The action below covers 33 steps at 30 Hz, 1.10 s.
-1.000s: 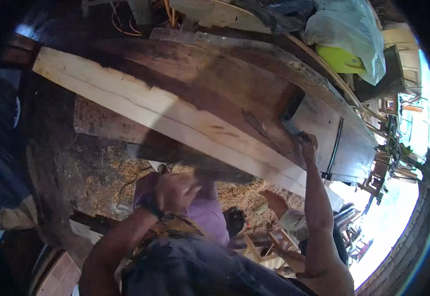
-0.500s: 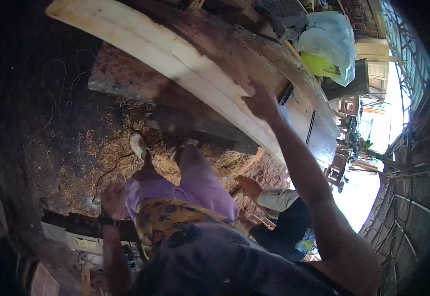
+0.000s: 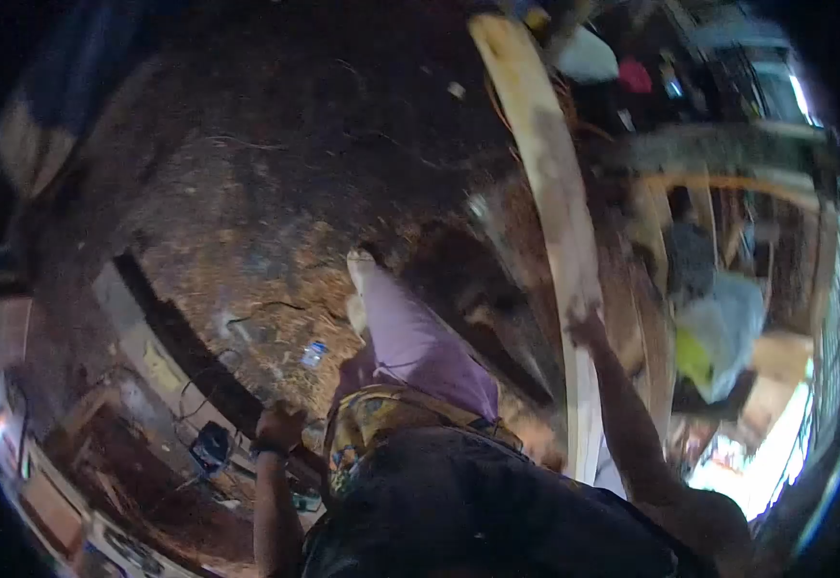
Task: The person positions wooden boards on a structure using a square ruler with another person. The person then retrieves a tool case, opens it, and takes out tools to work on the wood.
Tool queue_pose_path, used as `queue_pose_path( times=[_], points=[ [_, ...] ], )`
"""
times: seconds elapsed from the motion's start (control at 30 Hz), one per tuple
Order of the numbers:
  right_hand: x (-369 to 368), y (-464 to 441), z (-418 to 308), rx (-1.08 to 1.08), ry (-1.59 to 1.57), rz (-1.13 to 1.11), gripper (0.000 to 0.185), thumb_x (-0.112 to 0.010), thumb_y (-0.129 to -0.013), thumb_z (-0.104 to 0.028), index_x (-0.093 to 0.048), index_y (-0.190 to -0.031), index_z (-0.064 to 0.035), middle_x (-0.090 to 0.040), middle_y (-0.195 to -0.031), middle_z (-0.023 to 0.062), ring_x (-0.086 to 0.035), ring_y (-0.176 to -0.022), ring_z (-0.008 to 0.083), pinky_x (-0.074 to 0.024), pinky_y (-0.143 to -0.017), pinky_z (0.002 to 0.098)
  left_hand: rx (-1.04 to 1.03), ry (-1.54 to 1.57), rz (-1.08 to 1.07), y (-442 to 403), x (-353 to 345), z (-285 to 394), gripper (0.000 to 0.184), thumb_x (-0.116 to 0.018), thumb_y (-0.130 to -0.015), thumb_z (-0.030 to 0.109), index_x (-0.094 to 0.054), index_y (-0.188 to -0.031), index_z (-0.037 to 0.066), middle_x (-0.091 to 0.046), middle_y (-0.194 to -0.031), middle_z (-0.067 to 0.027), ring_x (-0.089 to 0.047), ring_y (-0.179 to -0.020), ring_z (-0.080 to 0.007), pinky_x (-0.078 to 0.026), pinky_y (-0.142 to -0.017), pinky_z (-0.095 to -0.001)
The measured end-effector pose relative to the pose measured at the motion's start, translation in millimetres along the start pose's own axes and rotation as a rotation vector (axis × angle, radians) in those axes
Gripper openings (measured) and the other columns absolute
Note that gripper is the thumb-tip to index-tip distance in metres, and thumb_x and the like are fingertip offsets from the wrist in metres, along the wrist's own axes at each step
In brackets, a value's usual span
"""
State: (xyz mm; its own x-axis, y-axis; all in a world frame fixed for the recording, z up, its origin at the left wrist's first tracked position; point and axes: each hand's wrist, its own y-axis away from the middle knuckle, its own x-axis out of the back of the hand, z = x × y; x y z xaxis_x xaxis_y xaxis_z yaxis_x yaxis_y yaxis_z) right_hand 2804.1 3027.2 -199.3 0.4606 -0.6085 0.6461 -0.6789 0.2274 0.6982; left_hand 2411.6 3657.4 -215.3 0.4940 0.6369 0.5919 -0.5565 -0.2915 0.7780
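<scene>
Long pale plank [image 3: 566, 217] w/ duller patches. R hand [image 3: 589, 330] is on it, L hand [image 3: 280, 426] well apart. Kinda blurry tbh, can't tell if either's gripping.

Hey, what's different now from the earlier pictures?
The right hand has moved from beyond the board onto it; whether it grips is unclear. The left hand has swung outward, left of the trousers. The view has turned left. The bag stays beyond the board.
</scene>
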Motion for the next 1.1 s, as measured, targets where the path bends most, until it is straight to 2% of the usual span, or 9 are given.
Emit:
queue_pose_path(
  times=[0.07,0.13,0.27,0.47,0.57,0.67,0.87,0.97,1.1],
  points=[
    [3.7,-10.0,10.4,-0.109,-0.111,-0.123,0.078,-0.068,-0.085,0.004,-0.029,-0.145,-0.0238,-0.061,-0.118,0.0098,-0.063,-0.072,0.0227,-0.0519,-0.053,0.0411,-0.034,0.072,0.049,-45.3,-10.7,-12.2,0.05,-0.065,-0.091,0.047,-0.065,-0.118,0.005,-0.071,-0.095,-0.018,-0.067,-0.088,-0.0347,-0.055,-0.078,-0.0456],
    [6.1,6.8,-22.2,-0.063,0.033,-0.226,0.053,-0.063,-0.095,-0.027,-0.038,-0.141,-0.0175,-0.065,-0.104,0.0175,-0.063,-0.074,0.0262,-0.0529,-0.058,0.0415,-0.092,0.253,0.111,-103.9,-19.9,-29.4,0.051,-0.066,-0.092,0.044,-0.06,-0.123,0.004,-0.07,-0.095,-0.0165,-0.066,-0.084,-0.0311,-0.056,-0.074,-0.0428],
    [0.9,20.0,-60.3,-0.2,0.136,-0.356,0.045,-0.064,-0.094,-0.029,-0.047,-0.133,-0.0148,-0.067,-0.103,0.0162,-0.065,-0.078,0.0257,-0.0537,-0.064,0.041,-0.096,0.452,0.128,-127.8,186.7,73.9,0.052,-0.067,-0.088,0.049,-0.062,-0.118,0.007,-0.071,-0.089,-0.0175,-0.068,-0.087,-0.0335,-0.054,-0.079,-0.046],
    [2.9,11.8,-155.7,-0.366,0.296,-0.591,0.037,-0.067,-0.092,-0.032,-0.06,-0.121,-0.0107,-0.07,-0.102,0.0142,-0.068,-0.083,0.0249,-0.055,-0.073,0.0402,-0.024,0.389,-0.159,-242.6,251.7,28.2,0.057,-0.061,-0.09,0.055,-0.061,-0.122,0.008,-0.062,-0.127,-0.0213,-0.061,-0.114,-0.0373,-0.049,-0.096,-0.0494],
    [-13.3,-29.4,-213.9,-0.181,0.5,-0.746,0.035,-0.068,-0.09,-0.033,-0.067,-0.115,-0.0087,-0.072,-0.101,0.0132,-0.07,-0.086,0.0244,-0.0556,-0.078,0.0398,-0.033,0.231,-0.091,-308.1,285.3,-7.8,0.052,-0.064,-0.091,0.05,-0.062,-0.119,0.006,-0.066,-0.117,-0.0202,-0.066,-0.1,-0.0348,-0.053,-0.088,-0.0467],
    [-61.4,-106.9,-273.7,0.596,0.917,-0.916,0.034,-0.069,-0.089,-0.034,-0.073,-0.109,-0.0067,-0.074,-0.1,0.0122,-0.071,-0.089,0.024,-0.0563,-0.082,0.0394,-0.071,0.582,0.005,-381.9,308.6,-48.5,0.044,-0.07,-0.089,0.044,-0.065,-0.111,0.006,-0.07,-0.103,-0.0182,-0.068,-0.09,-0.0324,-0.055,-0.078,-0.0438],
    [-89.7,-48.9,-589.8,0.104,-0.152,-0.709,0.04,-0.062,-0.097,-0.026,-0.061,-0.128,-0.001,-0.073,-0.101,0.0147,-0.071,-0.084,0.023,-0.057,-0.076,0.0364,-0.011,0.494,-0.025,-418.2,484.7,25.5,0.04,-0.071,-0.088,0.042,-0.069,-0.107,0.006,-0.071,-0.099,-0.0164,-0.069,-0.089,-0.0314,-0.055,-0.08,-0.0443],
    [-99.7,-71.4,-630.0,0.119,0.002,-0.56,0.044,-0.061,-0.098,-0.024,-0.057,-0.132,0.002,-0.072,-0.103,0.0155,-0.071,-0.081,0.0232,-0.0581,-0.073,0.037,-0.577,-0.258,0.138,-495.0,471.3,-18.5,0.042,-0.07,-0.087,0.043,-0.07,-0.108,0.007,-0.072,-0.104,-0.017,-0.068,-0.093,-0.0339,-0.053,-0.087,-0.0466],
    [-100.0,-121.2,-638.2,0.265,0.294,-0.567,0.046,-0.062,-0.098,-0.026,-0.055,-0.135,-0.0004,-0.07,-0.109,0.0172,-0.071,-0.085,0.026,-0.0599,-0.072,0.0417,0.062,0.209,-0.238,-545.2,548.1,28.0,0.043,-0.069,-0.086,0.045,-0.07,-0.109,0.009,-0.07,-0.108,-0.0155,-0.065,-0.105,-0.0335,-0.052,-0.092,-0.0464]
  ],
)
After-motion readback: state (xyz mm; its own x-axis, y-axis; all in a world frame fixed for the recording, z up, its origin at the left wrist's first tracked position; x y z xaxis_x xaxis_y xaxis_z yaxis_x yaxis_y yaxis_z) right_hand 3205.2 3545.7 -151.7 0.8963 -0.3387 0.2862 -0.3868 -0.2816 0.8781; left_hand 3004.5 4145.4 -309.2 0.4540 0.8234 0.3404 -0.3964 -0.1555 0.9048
